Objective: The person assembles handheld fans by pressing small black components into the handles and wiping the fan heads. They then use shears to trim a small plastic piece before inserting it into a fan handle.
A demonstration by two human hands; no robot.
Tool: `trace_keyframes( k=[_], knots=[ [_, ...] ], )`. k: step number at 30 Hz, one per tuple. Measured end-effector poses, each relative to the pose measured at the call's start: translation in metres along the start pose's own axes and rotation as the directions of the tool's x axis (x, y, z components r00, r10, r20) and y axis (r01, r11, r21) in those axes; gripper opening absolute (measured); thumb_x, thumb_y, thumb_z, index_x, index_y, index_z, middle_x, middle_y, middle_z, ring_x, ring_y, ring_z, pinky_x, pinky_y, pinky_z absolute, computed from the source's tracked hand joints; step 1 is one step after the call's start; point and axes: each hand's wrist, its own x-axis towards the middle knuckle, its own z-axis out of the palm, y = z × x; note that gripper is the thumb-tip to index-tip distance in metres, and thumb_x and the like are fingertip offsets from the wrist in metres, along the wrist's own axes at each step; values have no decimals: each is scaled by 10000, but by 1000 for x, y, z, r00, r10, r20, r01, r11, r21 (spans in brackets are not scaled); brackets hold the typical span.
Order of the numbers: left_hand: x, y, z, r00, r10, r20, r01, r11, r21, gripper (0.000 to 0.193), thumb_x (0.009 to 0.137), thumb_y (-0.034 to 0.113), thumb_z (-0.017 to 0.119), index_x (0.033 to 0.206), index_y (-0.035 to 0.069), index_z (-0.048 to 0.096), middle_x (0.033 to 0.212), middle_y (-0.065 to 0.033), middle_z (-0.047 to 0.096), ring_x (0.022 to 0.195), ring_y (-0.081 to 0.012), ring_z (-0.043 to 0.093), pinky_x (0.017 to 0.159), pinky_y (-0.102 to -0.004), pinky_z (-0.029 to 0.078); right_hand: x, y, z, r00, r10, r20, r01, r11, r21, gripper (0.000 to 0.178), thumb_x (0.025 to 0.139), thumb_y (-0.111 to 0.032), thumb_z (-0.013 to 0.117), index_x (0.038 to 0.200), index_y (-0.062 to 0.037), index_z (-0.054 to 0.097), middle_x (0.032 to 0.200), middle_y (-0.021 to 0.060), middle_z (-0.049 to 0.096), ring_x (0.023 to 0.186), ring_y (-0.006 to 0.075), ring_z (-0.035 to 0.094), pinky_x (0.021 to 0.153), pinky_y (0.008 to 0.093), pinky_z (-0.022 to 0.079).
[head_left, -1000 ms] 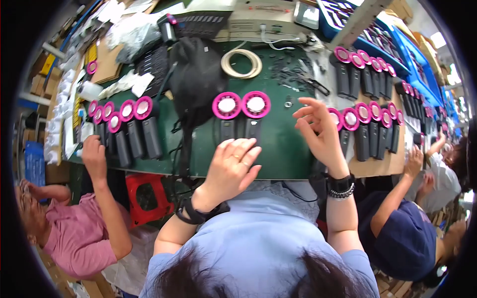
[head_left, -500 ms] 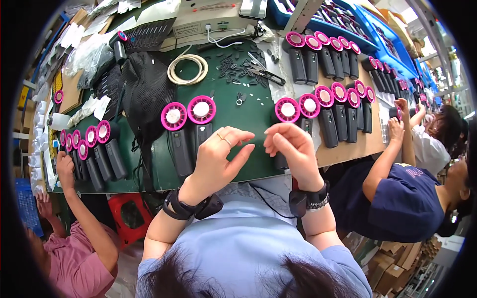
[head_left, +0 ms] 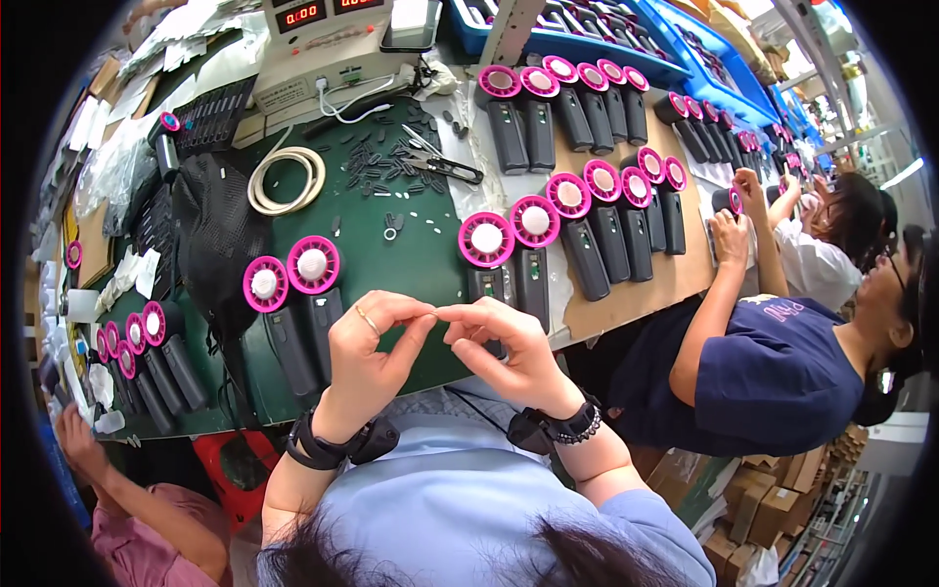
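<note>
My left hand [head_left: 377,344], with a ring on one finger, and my right hand [head_left: 511,350] meet above the table's front edge. Thumb and fingers are closed on both, and the fingertips touch. Anything between them is too small to make out. Beside my left hand lie two handheld fans with pink rims and dark handles, one of them a fan [head_left: 279,323] at the outer left. Just beyond my right hand two more lie, including a fan [head_left: 533,256] whose handle shows an uncovered slot. My right fingers partly hide the other fan [head_left: 486,245].
Small dark pieces [head_left: 377,157], snips [head_left: 442,164] and a coiled cream cable [head_left: 287,181] lie on the green tabletop [head_left: 411,264]. Fan rows [head_left: 616,215] stand at right, beneath blue crates [head_left: 587,49]. A black mesh bag [head_left: 220,215] and power supply [head_left: 323,59] stand behind. Co-workers sit at both sides.
My hands, apart before, have come together at the fingertips. The view has shifted, so the table's things appear further left. The co-worker's hand at left has moved away from the fans there.
</note>
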Motion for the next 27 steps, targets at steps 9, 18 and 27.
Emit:
trace_keyframes(
  k=[9, 18, 27],
  knots=[
    [1, 1, -2, 992, 111, 57, -117, 986, 121, 138, 747, -52, 721, 833, 25, 646, 787, -85, 654, 699, -246, 629, 621, -330, 501, -11, -2, -4, 997, -64, -41, 54, 978, -200, 408, 816, 73, 649, 1213, -19, 634, 854, 57, 625, 739, 151, 620, 658, 249, 523],
    [-12, -11, -20, 982, 157, 100, -171, 974, 149, 150, 743, -45, 723, 843, 26, 636, 803, -81, 644, 717, -225, 619, 634, -310, 487, -19, 19, -3, 893, -170, -417, -227, 630, -743, 483, 682, -209, 848, 1049, -11, 605, 1378, 237, 392, 1171, 399, 508, 928, 448, 485],
    [-26, -15, -45, 985, 169, 35, -172, 950, 260, 152, 756, 70, 765, 858, 51, 653, 798, -65, 646, 706, -243, 618, 617, -336, 483, -11, 28, 6, 892, -2, -452, -374, 558, -741, 525, 664, -277, 834, 1006, 27, 577, 1463, 299, 286, 1265, 502, 422, 964, 525, 452]
  ],
)
